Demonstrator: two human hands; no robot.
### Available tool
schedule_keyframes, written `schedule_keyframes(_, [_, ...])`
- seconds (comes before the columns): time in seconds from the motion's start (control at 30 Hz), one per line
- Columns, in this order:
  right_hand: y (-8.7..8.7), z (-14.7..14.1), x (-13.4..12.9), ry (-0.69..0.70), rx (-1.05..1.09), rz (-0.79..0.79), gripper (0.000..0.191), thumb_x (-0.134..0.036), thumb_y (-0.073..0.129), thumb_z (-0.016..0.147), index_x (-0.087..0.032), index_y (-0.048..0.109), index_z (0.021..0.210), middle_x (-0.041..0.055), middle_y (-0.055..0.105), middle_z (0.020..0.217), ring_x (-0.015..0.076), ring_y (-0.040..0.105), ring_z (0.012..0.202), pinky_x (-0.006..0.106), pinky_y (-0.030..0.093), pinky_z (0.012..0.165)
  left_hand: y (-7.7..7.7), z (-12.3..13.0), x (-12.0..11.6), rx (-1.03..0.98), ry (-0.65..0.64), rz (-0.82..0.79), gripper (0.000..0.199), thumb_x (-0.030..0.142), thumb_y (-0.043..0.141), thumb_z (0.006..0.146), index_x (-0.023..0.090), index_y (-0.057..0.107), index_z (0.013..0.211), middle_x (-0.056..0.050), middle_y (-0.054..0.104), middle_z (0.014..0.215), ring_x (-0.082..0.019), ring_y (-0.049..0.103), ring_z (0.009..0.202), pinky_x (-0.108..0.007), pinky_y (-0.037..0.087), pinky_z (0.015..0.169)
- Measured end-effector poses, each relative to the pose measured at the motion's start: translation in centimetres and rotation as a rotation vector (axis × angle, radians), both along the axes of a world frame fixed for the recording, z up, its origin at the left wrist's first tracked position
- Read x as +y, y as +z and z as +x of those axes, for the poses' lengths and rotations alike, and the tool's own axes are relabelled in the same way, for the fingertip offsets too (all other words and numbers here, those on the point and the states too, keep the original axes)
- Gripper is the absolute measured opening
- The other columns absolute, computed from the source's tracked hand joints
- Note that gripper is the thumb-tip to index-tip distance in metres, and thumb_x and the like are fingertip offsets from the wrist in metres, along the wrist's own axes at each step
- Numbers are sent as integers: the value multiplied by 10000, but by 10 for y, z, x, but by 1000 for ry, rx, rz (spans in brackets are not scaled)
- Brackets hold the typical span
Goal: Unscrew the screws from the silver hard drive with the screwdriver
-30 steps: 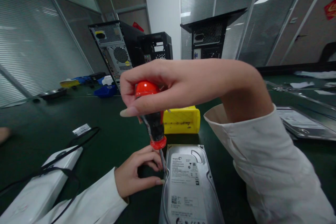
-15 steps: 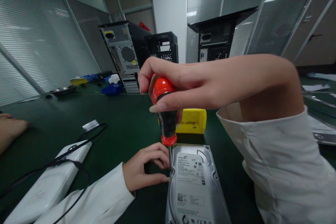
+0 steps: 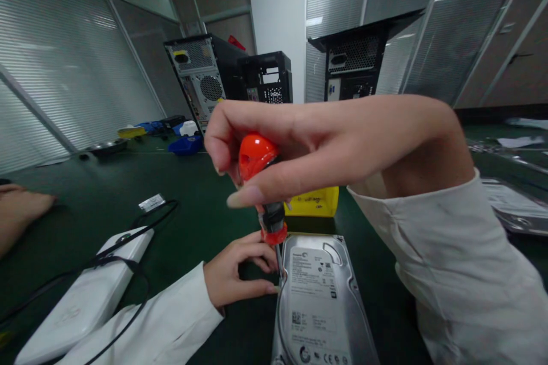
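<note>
While L hand (image 3: pixel 225 278), loosely curled (can't tell if gripping), touches 10 o'clock edge of HDD (image 3: pixel 317 302), lying betw. 5 & 6 o'clock in view, R hand (image 3: pixel 331 142), wrist bent, grips screwdriver (image 3: pixel 273 217), tip at same edge. Rel. to HDD: other person's hand (image 3: pixel 28 208) ~10, white box (image 3: pixel 81 311) 9, blue bin (image 3: pixel 186 146) 11, yellow bin (image 3: pixel 319 204) 12, partly hidden by R hand, 2nd HDD (image 3: pixel 516 202) 2.

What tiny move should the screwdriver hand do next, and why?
Perhaps a gentle twist: the right hand grips the red-and-black screwdriver, whose shaft points down at the hard drive's left edge, with the left hand close beside. I can't see any screw there clearly, though.
</note>
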State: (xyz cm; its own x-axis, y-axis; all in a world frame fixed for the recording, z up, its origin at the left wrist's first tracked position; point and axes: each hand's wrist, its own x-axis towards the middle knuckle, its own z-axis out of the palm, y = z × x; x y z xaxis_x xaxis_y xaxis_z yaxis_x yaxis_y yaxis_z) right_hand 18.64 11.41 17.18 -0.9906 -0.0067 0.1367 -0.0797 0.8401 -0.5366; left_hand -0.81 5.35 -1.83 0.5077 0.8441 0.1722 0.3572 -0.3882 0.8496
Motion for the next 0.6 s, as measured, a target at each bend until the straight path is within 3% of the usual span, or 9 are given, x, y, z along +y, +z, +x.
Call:
schedule_keyframes(0.1, [0, -2, 0, 45, 17, 58, 243, -241, 481, 810, -108, 455, 1012, -62, 501, 915, -34, 478, 745, 38, 413, 645, 0, 0, 0, 7, 6, -7, 191, 221, 698, 705, 134, 666, 872, -65, 533, 971, -149, 579, 802, -267, 542, 734])
schedule_keyframes(0.3, [1, -2, 3, 129, 77, 172, 172, -153, 468, 833, -61, 469, 979, -4, 495, 993, -17, 472, 825, 31, 433, 707, 0, 0, 0, -3, 7, -17, 198, 214, 698, 706, 132, 656, 881, -70, 533, 992, -154, 580, 825, -261, 543, 737])
schedule_keyframes(0.43, [-1, 2, 8, 55, 26, 144, 233, -163, 438, 848, -72, 410, 1061, 19, 477, 1077, -7, 504, 853, 57, 451, 720, -1, -1, 1, -4, -16, -16, 205, 203, 690, 711, 127, 647, 897, -65, 530, 966, -144, 585, 795, -263, 541, 725])
schedule_keyframes(0.6, [-2, 2, 12, -18, -14, 102, 250, -197, 437, 857, -87, 395, 1078, 24, 485, 1036, 17, 524, 848, 76, 472, 693, -2, -1, 2, -12, -33, -2, 204, 187, 687, 713, 125, 651, 904, -63, 525, 959, -143, 582, 800, -253, 532, 715])
